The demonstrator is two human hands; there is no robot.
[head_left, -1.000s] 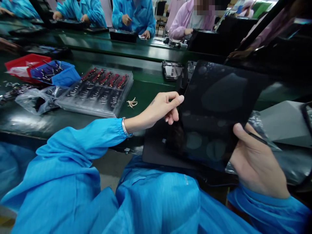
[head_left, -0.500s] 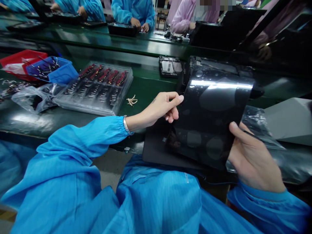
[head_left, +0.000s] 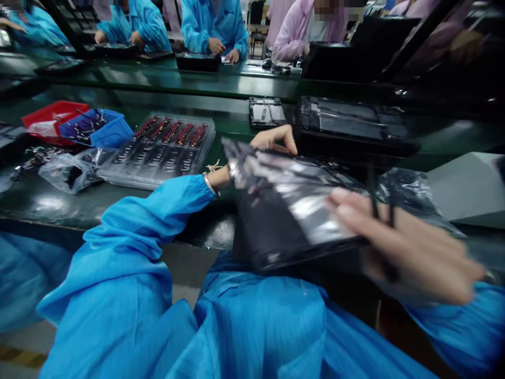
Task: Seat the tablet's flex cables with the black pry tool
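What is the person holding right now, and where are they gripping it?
A dark glossy panel, tilted nearly flat and blurred. The left hand holds its far left edge, and the right hand grips its near right edge, fingers lying over the top.

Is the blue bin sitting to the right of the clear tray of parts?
No, the blue bin sits left of the clear tray, next to the red bin.

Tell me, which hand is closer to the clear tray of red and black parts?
Left. The left hand is just right of the clear parts tray; the right hand is farther right.
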